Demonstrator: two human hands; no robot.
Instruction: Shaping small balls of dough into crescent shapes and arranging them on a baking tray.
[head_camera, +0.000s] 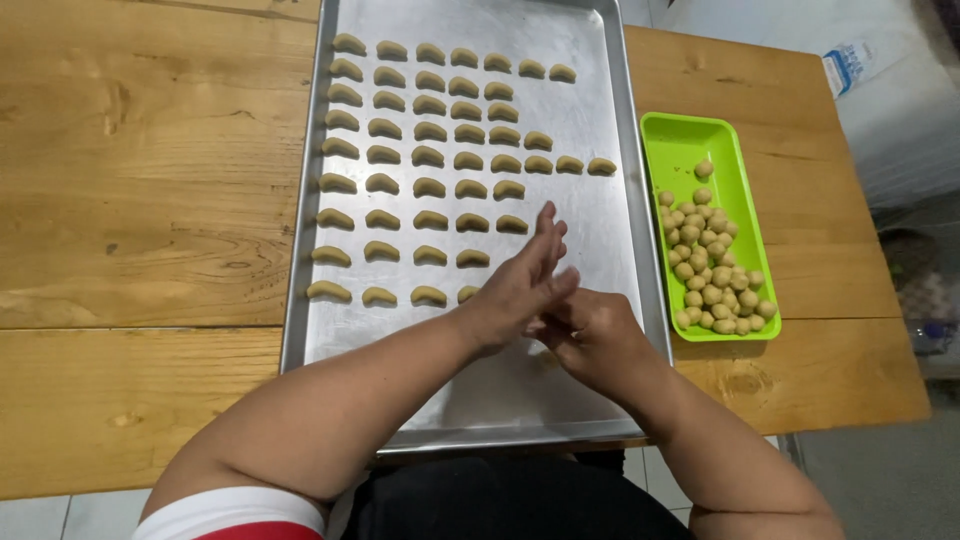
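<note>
My left hand (520, 280) lies flat on top of my right hand (590, 335), palms pressed together above the near right part of a large metal baking tray (610, 230). Whatever sits between the palms is hidden. Rows of small crescent-shaped pieces of pale dough (430, 160) fill the left and far part of the tray. To the right of the tray stands a green rectangular tray (690, 140) holding several small balls of dough (712, 275).
The trays rest on a wooden table (140, 200). A white bag (850, 65) lies on the floor at the far right. The near edge of the table runs just below the metal tray.
</note>
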